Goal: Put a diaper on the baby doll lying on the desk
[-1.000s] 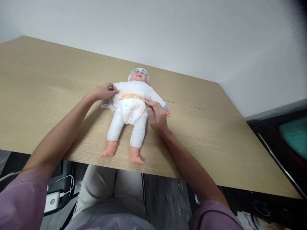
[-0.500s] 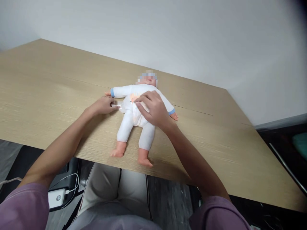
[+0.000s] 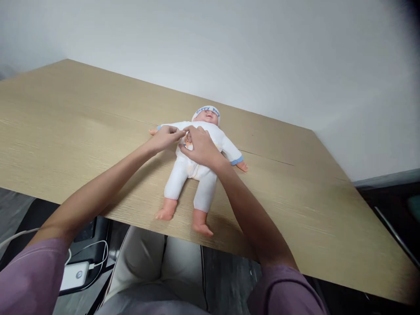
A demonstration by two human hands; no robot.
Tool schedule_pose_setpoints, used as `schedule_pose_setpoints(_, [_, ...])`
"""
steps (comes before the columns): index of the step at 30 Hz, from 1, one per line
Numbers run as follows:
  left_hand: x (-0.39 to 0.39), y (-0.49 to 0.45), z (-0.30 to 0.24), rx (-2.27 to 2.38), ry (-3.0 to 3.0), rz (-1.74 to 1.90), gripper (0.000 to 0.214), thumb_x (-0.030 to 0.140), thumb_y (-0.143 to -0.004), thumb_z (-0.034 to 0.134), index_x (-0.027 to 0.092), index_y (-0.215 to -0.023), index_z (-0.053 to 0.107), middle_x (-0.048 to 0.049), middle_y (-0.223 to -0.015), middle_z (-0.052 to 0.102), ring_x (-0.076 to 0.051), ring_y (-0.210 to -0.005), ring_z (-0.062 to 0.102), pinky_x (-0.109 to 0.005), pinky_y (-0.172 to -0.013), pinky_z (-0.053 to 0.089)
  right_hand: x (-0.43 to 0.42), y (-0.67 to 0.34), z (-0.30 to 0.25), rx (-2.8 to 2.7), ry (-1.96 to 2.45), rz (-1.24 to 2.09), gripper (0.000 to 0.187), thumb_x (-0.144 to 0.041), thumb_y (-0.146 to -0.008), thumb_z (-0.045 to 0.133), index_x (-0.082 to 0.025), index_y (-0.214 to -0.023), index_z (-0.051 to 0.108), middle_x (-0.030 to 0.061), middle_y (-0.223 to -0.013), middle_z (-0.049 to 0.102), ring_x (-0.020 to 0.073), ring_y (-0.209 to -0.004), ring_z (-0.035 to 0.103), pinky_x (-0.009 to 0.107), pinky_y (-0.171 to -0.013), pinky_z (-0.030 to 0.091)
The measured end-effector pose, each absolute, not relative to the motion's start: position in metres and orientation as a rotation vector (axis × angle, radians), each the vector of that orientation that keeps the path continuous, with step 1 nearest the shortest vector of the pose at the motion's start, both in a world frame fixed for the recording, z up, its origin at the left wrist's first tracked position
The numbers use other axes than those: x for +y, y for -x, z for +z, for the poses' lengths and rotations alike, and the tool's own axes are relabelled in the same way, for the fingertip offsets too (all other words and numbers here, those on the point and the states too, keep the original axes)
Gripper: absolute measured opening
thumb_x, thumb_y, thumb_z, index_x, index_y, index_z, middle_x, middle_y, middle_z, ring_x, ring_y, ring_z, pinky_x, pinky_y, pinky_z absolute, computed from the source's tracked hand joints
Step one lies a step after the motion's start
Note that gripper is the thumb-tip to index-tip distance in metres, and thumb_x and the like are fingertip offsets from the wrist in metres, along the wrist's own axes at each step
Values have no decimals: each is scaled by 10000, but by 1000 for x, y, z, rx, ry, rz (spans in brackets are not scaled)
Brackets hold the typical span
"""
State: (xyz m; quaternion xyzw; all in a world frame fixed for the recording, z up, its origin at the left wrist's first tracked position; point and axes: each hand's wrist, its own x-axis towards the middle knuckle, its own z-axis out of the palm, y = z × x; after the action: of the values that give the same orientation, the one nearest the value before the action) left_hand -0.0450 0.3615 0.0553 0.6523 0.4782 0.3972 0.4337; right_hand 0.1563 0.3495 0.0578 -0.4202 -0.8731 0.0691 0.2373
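Note:
A baby doll [image 3: 205, 199] lies on its back, feet toward me, in a white suit with blue cuffs and a lettered white cap [image 3: 207, 109]. Round its hips is a white diaper [image 3: 194, 171] with a pale orange print at the front. My left hand [image 3: 165, 138] is closed in a pinch at the diaper's waist, on the doll's left-hand side as I see it. My right hand [image 3: 204, 148] rests on the belly with bent fingers gripping the diaper's front edge. The fingertips of both hands nearly meet, and what lies between them is mostly hidden.
The doll lies on a wooden table [image 3: 82, 144] set against a pale wall [image 3: 246, 52]. Below the near edge, at left, a white device [image 3: 75, 275] with a cable rests on a black surface. My legs are under the table edge.
My left hand has moved right and inward, from beside the doll with a white diaper tab onto the belly. My right hand has shifted slightly and stays on the diaper's front.

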Motion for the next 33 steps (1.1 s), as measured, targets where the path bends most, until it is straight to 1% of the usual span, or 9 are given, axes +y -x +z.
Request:
schedule_pose_setpoints(3, [361,25,55,1119,-1606,983,410,343,-967,717,201,-619,552,5,-648,552,-127,-624,442,-309,-635,310,351,-159,55,-2223,1095,366,733,-244,-920,758,-261,-1588,457,56,-1065,690,331,-1101,634,535,-1044,531])
schedule_pose_setpoints(8, [359,8,54,1072,-1603,995,346,289,-938,724,199,-646,559,6,-648,544,-129,-632,455,-300,-621,307,353,-159,48,-2147,1077,390,856,-141,-849,754,-321,-1614,413,57,-1150,680,325,-1129,650,563,-1074,559])
schedule_pose_setpoints(11, [361,6,51,1003,-1581,1032,258,238,-899,701,195,-675,580,0,-685,567,-134,-666,486,-294,-646,349,352,-159,48,-2120,1079,355,846,-141,-848,775,-330,-1599,435,66,-1198,672,334,-1177,637,576,-1109,557])
schedule_pose_setpoints(15, [363,8,47,1000,-1561,1059,285,332,-916,724,203,-707,580,-9,-722,590,-147,-699,508,-303,-672,373,346,-169,63,-2153,1056,329,746,-183,-884,784,-310,-1561,499,85,-1257,660,325,-1210,634,558,-1148,547])
schedule_pose_setpoints(20, [362,9,51,1067,-1640,1002,442,474,-955,747,217,-674,523,7,-667,481,-144,-642,409,-325,-624,295,338,-201,95,-2249,1157,235,564,-436,-960,832,-235,-1447,632,133,-1242,683,394,-1315,603,586,-1164,500])
schedule_pose_setpoints(23, [364,6,53,1063,-1678,971,497,578,-954,763,217,-703,532,0,-687,489,-151,-653,413,-330,-627,293,339,-214,101,-2307,1225,374,630,-525,-995,799,-212,-1512,618,89,-1074,709,358,-1147,666,509,-1044,539])
schedule_pose_setpoints(26, [367,3,49,997,-1694,991,576,691,-1027,651,214,-724,539,-22,-721,512,-171,-688,447,-342,-646,328,342,-214,97,-2350,1223,500,614,-526,-1047,729,-190,-1547,614,54,-991,719,288,-958,679,429,-937,537])
schedule_pose_setpoints(29, [368,4,42,938,-1693,1019,547,661,-1096,576,211,-784,555,-23,-761,520,-171,-707,457,-338,-675,372,345,-209,91,-2295,1220,484,487,-470,-1095,644,-176,-1483,670,39,-947,720,253,-890,657,391,-903,513])
schedule_pose_setpoints(33, [369,10,27,866,-1670,1061,368,573,-1038,729,225,-1065,610,-2,-873,560,-159,-746,496,-304,-708,403,346,-205,86,-2228,1212,489,380,-303,-1062,602,-194,-1409,712,16,-931,716,227,-839,617,370,-887,485])
